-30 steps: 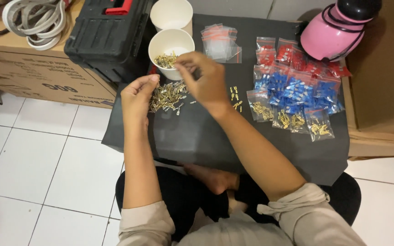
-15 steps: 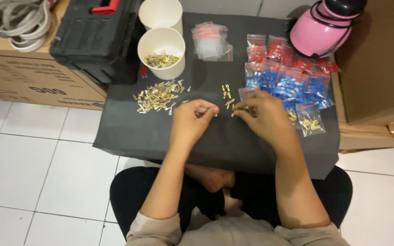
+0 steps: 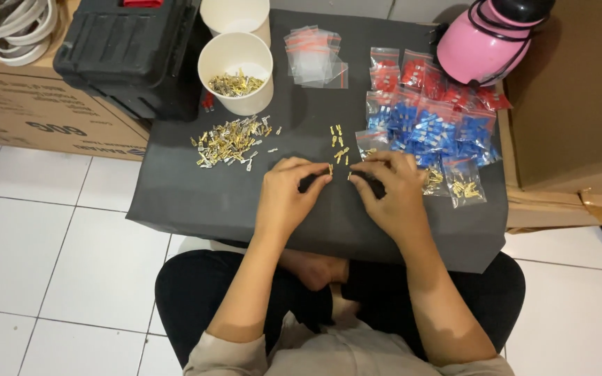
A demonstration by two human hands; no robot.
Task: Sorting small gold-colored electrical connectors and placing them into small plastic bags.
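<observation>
1. Right now I am pinching a tiny brass terminal [image 3: 330,169] at the fingertips of my left hand [image 3: 286,198], that grip nearly closed around it, low over the middle of the dark counter [image 3: 175,202].
2. Meanwhile my right hand [image 3: 391,195] is curling in just beside it, its grip narrowed on something small and dark that my fingers are mostly hiding; I cannot tell exactly what it is.
3. Judging by its look, the terminal is handling as a light, stiff, smooth bit of metal, so I am holding it by its sides and keeping it low in case it slips.
4. Just beyond my fingertips a few loose terminals [image 3: 338,143] are lying apart from the rest.
5. Farther to my left a heap of terminals [image 3: 228,141] is spreading out, with a white paper cup [image 3: 235,52] of more behind it.
6. Near my right hand, small clear bags of blue connectors [image 3: 430,129] and gold pieces [image 3: 462,186] are overlapping.
</observation>
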